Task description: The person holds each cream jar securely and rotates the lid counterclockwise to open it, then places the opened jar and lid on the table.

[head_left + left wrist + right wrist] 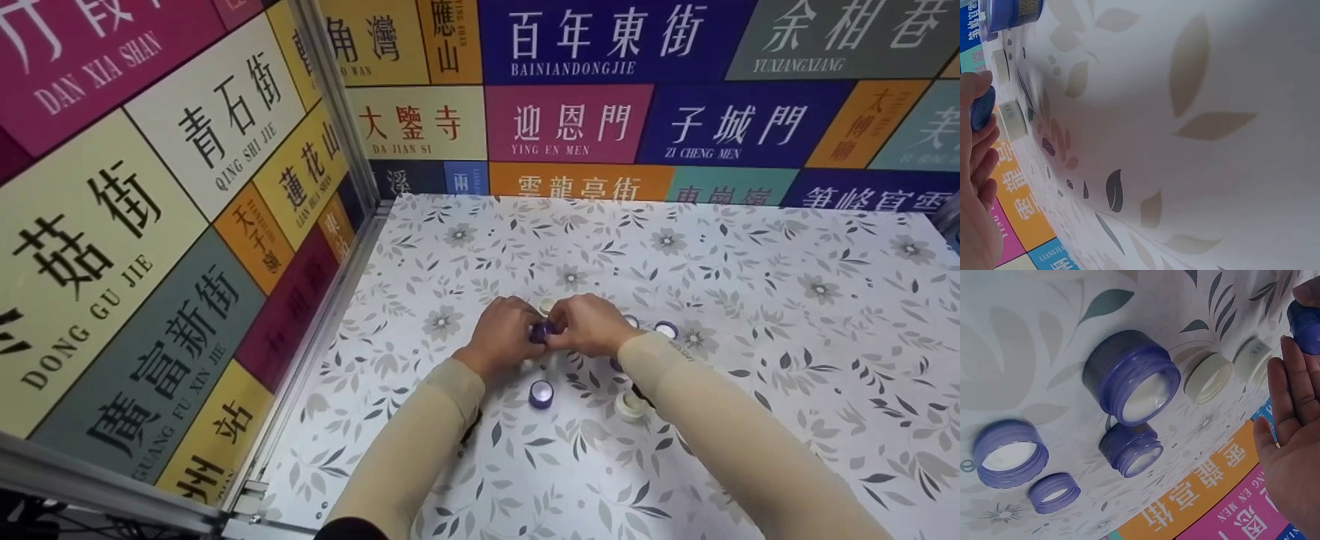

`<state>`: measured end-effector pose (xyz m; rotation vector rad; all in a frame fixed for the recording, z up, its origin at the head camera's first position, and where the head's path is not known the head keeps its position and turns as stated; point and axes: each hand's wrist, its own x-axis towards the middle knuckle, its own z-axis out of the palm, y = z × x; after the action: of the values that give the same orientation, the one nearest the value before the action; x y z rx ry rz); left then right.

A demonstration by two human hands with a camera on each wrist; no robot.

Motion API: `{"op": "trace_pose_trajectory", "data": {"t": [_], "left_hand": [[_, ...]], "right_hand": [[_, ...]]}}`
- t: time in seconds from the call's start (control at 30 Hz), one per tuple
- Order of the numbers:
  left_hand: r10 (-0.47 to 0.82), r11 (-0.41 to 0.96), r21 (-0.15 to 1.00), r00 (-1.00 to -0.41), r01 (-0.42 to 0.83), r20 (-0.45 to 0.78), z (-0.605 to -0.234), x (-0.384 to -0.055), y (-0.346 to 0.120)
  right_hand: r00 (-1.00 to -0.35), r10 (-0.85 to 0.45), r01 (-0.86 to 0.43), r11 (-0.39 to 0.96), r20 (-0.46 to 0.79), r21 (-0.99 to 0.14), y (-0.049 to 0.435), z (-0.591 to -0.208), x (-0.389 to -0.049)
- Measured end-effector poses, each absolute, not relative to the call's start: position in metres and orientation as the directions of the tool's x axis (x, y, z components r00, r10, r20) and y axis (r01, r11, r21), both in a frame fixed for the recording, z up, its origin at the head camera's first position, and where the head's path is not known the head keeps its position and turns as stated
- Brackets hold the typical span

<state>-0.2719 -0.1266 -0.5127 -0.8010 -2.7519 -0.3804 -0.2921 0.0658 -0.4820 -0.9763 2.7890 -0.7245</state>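
Observation:
Above the middle of the table, my left hand [504, 334] and right hand [591, 326] meet at a small purple jar [542, 331]. Fingers of both hands pinch it, and they hide much of its shape; whether its lid is on I cannot tell. In the right wrist view, a large purple jar [1129, 377] and a smaller purple jar [1131, 449] stand uncapped with pale insides. A cream lid [1209, 379] and a cream jar [1253, 363] stand close to the hands.
Two purple lids, one larger [1010, 453] and one smaller [1054, 493], lie hollow side visible. Nearer the body are another purple container [541, 394] and a cream one [632, 406], beside my right forearm. Sign-covered panels [570, 124] border the flower-patterned table [750, 255] behind and left.

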Motion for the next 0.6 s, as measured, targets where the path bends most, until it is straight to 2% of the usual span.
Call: {"op": "trace_pose_trajectory", "data": {"t": [0.4, 0.6], "left_hand": [[0.477, 0.810, 0.229, -0.834, 0.540, 0.277, -0.5093, -0.2724, -0.1260], [0.450, 0.813, 0.257, -0.844, 0.523, 0.292, -0.5103, -0.2718, -0.1250]], "right_hand": [[-0.771, -0.630, -0.593, 0.657, 0.093, -0.466, 0.0676, -0.4829, -0.2929], [-0.786, -0.614, -0.562, 0.664, 0.068, -0.492, 0.0712, -0.4815, -0.2961]]}}
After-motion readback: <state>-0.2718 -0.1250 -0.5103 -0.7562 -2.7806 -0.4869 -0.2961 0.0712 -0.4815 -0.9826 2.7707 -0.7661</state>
